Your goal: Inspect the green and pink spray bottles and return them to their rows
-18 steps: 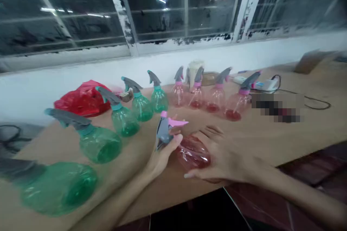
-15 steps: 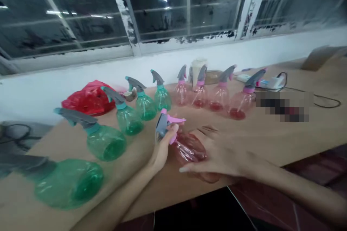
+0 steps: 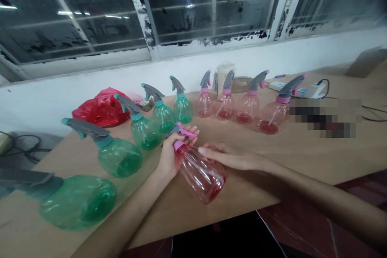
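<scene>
A pink spray bottle (image 3: 202, 175) lies tilted in front of me, its grey and pink trigger head to the upper left and its base toward me. My left hand (image 3: 171, 154) is closed round its neck, with fingertips showing beyond the pink trigger. Against the bottle's right side rests my right hand (image 3: 231, 158), fingers stretched out and thumb near the bottle's shoulder; its other fingers are partly hidden. Several green spray bottles (image 3: 121, 157) stand in a row on the left. Several more pink spray bottles (image 3: 246, 107) stand at the back right.
Behind the green bottles a red plastic bag (image 3: 102, 107) lies on the brown table (image 3: 302, 161). A pale container (image 3: 224, 74) stands by the wall. On the right are a white power strip (image 3: 308, 90) with a cable and a cardboard piece (image 3: 367, 62). A blurred patch covers something there.
My right hand has loosened from round the bottle's body and moved to its right side. The bottle has turned, its base now pointing more toward me. My left hand still grips the neck.
</scene>
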Motion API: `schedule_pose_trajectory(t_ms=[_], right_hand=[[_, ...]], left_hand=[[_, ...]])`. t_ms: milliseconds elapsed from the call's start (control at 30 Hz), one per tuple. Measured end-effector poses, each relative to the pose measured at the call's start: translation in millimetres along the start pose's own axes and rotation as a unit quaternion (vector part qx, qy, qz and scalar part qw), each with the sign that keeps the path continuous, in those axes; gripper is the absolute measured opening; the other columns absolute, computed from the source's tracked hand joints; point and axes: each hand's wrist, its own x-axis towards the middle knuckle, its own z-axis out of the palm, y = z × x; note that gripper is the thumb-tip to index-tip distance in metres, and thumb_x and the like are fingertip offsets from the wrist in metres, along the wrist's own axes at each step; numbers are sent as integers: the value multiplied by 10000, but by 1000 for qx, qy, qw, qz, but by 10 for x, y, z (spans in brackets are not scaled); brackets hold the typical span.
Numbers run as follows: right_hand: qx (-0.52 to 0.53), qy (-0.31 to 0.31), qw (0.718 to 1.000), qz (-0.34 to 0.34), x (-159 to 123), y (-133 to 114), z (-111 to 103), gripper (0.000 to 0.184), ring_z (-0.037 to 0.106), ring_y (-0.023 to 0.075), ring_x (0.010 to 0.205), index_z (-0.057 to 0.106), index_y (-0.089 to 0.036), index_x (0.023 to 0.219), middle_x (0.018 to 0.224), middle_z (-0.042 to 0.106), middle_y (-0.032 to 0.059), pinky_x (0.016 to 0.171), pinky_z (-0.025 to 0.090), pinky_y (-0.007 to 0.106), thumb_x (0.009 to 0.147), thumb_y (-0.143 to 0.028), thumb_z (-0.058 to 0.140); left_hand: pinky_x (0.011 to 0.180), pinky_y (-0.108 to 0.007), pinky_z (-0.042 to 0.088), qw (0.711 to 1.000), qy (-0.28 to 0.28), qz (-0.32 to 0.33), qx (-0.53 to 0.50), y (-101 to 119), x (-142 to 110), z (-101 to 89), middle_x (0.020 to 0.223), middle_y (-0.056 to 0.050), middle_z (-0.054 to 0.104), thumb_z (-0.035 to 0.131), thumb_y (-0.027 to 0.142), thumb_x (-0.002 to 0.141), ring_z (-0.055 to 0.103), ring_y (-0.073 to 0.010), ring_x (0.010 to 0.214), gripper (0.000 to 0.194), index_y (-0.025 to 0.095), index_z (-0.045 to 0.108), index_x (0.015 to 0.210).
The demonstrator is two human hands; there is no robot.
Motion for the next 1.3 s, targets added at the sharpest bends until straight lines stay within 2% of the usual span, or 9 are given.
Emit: schedule_pose_trajectory(t_ms=[100, 233, 367, 533, 667, 767, 1000, 1200, 1300], right_hand=[[-22, 97, 995, 11, 126, 281, -160, 518, 643, 174, 742, 647, -209, 923, 920, 694, 59, 720, 490, 330, 863, -639, 365], [-153, 212, 965, -34, 284, 606, -329, 462, 613, 174, 694, 648, -206, 860, 820, 682, 38, 710, 467, 330, 863, -603, 413], [-272, 261, 924, -68, 371, 783, -353, 378, 606, 190, 746, 627, -209, 829, 849, 666, 39, 744, 460, 340, 889, -527, 431], [-296, 250, 915, -111, 373, 834, -324, 327, 606, 208, 920, 614, -201, 922, 971, 642, 67, 844, 470, 356, 901, -480, 445], [-299, 232, 920, -106, 376, 863, -319, 344, 597, 221, 1012, 602, -205, 1015, 1074, 636, 71, 911, 463, 387, 893, -491, 454], [-299, 226, 921, -106, 386, 886, -315, 382, 561, 232, 1109, 592, -216, 1086, 1157, 623, 67, 973, 433, 411, 884, -511, 457], [-281, 208, 932, -93, 354, 891, -312, 501, 485, 240, 1224, 556, -196, 1200, 1253, 584, 88, 1056, 358, 439, 877, -557, 428], [-273, 197, 937, -97, 322, 882, -332, 488, 472, 247, 1237, 521, -239, 1254, 1299, 553, 74, 1062, 338, 471, 882, -540, 427], [-276, 192, 937, -91, 319, 877, -339, 496, 466, 243, 1241, 521, -229, 1256, 1302, 550, 78, 1066, 334, 457, 884, -542, 423]], left_hand=[[942, -353, 482, 999, -9, -45, -12, 14, -9, 4, 995, -110, 711, 531, 56, 698, 647, -239, 1015, 293, 95, 667, 955], [897, -358, 502, 993, -28, -110, -17, -17, -53, 22, 916, -125, 709, 557, 160, 795, 672, -248, 937, 154, 81, 670, 863], [871, -373, 503, 988, -66, -140, -19, -62, -47, -5, 810, -119, 696, 521, 291, 867, 682, -244, 867, 258, 83, 666, 821], [732, -319, 527, 990, -58, -125, 16, -75, -20, -44, 682, -72, 656, 483, 326, 893, 656, -171, 650, 319, 109, 645, 723], [559, -254, 491, 991, -99, -89, 25, -38, -56, -13, 523, -7, 540, 473, 359, 896, 558, -123, 476, 395, 142, 560, 578], [618, -261, 507, 993, -91, -73, 19, 6, -54, -1, 584, -25, 590, 494, 384, 891, 607, -139, 552, 370, 132, 602, 643], [831, -399, 510, 989, -22, -147, 12, 60, 86, -95, 860, -132, 713, 465, 462, 891, 691, -262, 839, 402, 119, 674, 905], [855, -388, 498, 985, -33, -169, 8, 8, 114, -141, 957, -162, 709, 460, 472, 883, 680, -274, 900, 430, 105, 676, 946], [821, -377, 509, 984, -35, -174, 0, -9, 102, -131, 833, -121, 707, 511, 452, 860, 687, -238, 789, 369, 119, 670, 883]])
